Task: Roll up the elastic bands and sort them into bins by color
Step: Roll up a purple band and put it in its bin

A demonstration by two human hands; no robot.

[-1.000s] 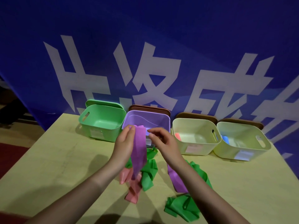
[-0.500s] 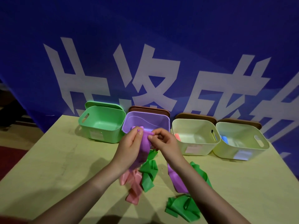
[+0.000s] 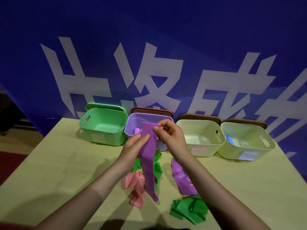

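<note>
A long purple band (image 3: 148,160) hangs from both my hands above the table. My left hand (image 3: 134,145) pinches its left edge; my right hand (image 3: 169,135) pinches its top right corner. Under it lie a pink band (image 3: 136,185), green bands (image 3: 157,168), another purple band (image 3: 181,180) and a crumpled green band (image 3: 189,211). Behind stand a green bin (image 3: 103,127), a purple bin (image 3: 132,128) with a rolled purple band (image 3: 137,130) inside, a cream bin (image 3: 199,138), and a second cream bin (image 3: 245,143) holding a blue roll (image 3: 229,139).
The pale wooden table (image 3: 58,171) ends at a blue banner (image 3: 149,55) with white characters right behind the bins. Lids lean behind the bins. Bare table lies to the left and right of the band pile.
The purple band was bunched between my hands half a second ago; now it hangs out flat and long, with my right hand holding its top higher, over the purple bin.
</note>
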